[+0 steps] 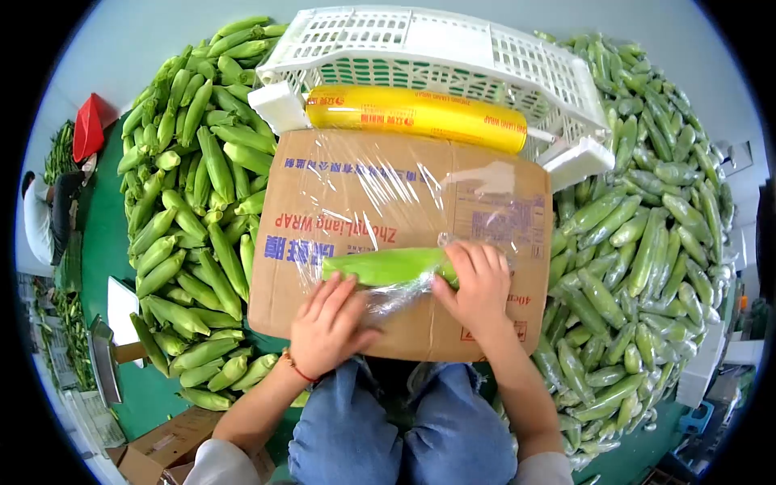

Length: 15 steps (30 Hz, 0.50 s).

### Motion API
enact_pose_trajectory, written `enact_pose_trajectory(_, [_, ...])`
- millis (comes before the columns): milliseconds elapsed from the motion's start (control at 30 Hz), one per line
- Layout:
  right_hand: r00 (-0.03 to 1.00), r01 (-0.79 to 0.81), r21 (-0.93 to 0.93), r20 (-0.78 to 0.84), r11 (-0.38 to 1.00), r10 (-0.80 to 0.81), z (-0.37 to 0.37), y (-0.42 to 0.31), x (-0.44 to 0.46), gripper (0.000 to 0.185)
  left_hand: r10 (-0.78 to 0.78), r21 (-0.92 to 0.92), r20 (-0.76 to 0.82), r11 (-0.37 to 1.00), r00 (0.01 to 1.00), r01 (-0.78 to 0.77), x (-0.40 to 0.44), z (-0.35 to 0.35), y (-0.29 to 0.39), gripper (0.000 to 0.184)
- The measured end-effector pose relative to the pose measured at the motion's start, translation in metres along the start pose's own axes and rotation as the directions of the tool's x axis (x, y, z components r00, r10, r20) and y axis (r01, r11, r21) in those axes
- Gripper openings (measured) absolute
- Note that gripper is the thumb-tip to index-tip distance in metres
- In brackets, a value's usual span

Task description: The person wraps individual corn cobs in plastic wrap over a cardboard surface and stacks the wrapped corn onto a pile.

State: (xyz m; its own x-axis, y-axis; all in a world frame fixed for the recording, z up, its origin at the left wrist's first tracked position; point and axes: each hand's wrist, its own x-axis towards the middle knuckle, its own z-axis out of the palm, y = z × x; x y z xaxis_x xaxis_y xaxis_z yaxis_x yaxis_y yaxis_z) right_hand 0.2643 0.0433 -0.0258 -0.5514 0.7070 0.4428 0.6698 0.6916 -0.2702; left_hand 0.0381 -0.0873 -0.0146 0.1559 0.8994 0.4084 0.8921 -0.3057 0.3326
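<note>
A green ear of corn in its husk (376,267) lies crosswise on a cardboard box (323,194), on clear film drawn from a yellow roll of wrap (420,113). My right hand (477,287) grips the right end of the corn with the film bunched there, thumb below and fingers above. My left hand (331,319) rests at the near left side of the corn, its fingers spread and fingertips touching the film and husk edge. Crumpled film (392,297) sits along the near side of the corn.
A white plastic crate (453,36) stands behind the roll. Unwrapped corn (194,218) is heaped at left, film-wrapped corn (638,242) at right. An open cardboard box (174,444) is at lower left. A person (40,214) is at the far left, near a red object (89,128).
</note>
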Motion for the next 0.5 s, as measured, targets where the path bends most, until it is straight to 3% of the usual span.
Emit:
enact_pose_trajectory(67, [1.000, 0.004, 0.024, -0.015, 1.000, -0.003, 0.005, 0.005, 0.002, 0.043, -0.050, -0.035, 0.108, 0.998, 0.993, 0.054, -0.044, 0.008, -0.036, 0.017])
enact_pose_trajectory(100, [0.998, 0.021, 0.028, -0.056, 0.999, -0.020, 0.006, 0.005, 0.004, 0.039, -0.287, -0.129, 0.120, 0.945, 0.950, 0.301, -0.027, -0.009, -0.035, 0.012])
enact_pose_trajectory(133, [0.998, 0.025, 0.035, -0.058, 0.999, -0.023, 0.007, 0.004, 0.004, 0.039, -0.512, -0.216, 0.146, 0.818, 0.846, 0.533, 0.001, -0.029, -0.038, 0.009])
enact_pose_trajectory(200, [0.995, 0.038, 0.034, -0.094, 0.999, -0.035, 0.007, 0.007, 0.012, 0.038, -0.159, -0.189, -0.148, 0.973, 0.976, 0.130, 0.068, -0.036, -0.054, 0.008])
enact_pose_trajectory(267, [0.992, 0.046, 0.048, -0.120, 0.998, -0.040, 0.008, 0.010, 0.019, 0.035, 0.053, -0.071, -0.155, 0.995, 0.986, -0.065, 0.121, -0.015, -0.062, 0.007])
enact_pose_trajectory(300, [0.994, 0.035, 0.075, -0.109, 0.997, -0.027, 0.010, 0.012, 0.021, 0.035, 0.057, -0.001, 0.198, 0.998, 0.978, -0.057, 0.133, 0.011, -0.068, 0.006])
enact_pose_trajectory(333, [0.996, 0.020, 0.101, -0.089, 0.995, -0.011, 0.010, 0.013, 0.022, 0.034, 0.027, 0.063, 0.530, 0.996, 0.848, -0.071, 0.139, 0.033, -0.068, 0.009])
enact_pose_trajectory(400, [0.983, -0.108, 0.019, 0.150, 0.994, 0.104, 0.001, 0.008, 0.026, 0.031, -0.159, 0.186, 0.605, 0.981, 0.780, 0.055, 0.142, 0.032, -0.035, 0.014])
enact_pose_trajectory(433, [0.951, -0.172, -0.032, 0.257, 0.985, 0.174, -0.004, 0.005, 0.030, 0.031, -0.138, 0.141, 0.588, 0.988, 0.797, 0.067, 0.125, 0.022, -0.019, 0.024])
enact_pose_trajectory(500, [0.881, -0.147, -0.085, 0.441, 0.985, 0.170, -0.012, -0.014, 0.007, 0.034, -0.101, 0.024, 0.555, 0.994, 0.825, 0.106, 0.076, -0.005, 0.013, 0.049])
